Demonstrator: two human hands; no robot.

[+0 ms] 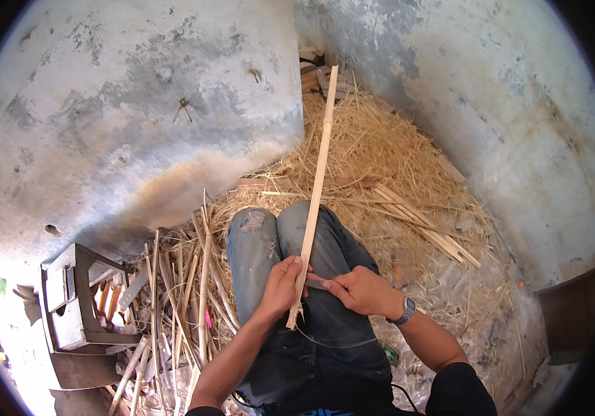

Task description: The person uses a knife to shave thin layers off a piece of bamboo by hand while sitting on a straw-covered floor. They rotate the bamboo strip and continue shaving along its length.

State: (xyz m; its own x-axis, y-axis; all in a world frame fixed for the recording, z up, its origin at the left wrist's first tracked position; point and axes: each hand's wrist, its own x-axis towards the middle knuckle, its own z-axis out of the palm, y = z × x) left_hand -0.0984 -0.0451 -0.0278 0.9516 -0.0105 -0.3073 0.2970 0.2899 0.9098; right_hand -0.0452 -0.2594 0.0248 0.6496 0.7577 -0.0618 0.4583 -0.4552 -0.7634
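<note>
My left hand [282, 283] grips the near end of a long pale bamboo strip [317, 184] that runs away from me over my knees toward the wall corner. My right hand [360, 290] holds a knife whose blade [315, 283] lies against the strip just beside my left thumb. A watch sits on my right wrist. Both hands rest above my lap, over worn blue jeans [262, 243].
Straw-like shavings [387, 152] cover the floor ahead. Cut bamboo strips [429, 225] lie to the right, rougher ones [186, 291] to the left. A small wooden stool [68, 298] stands at far left. Grey plastered walls [138, 104] close in ahead and right.
</note>
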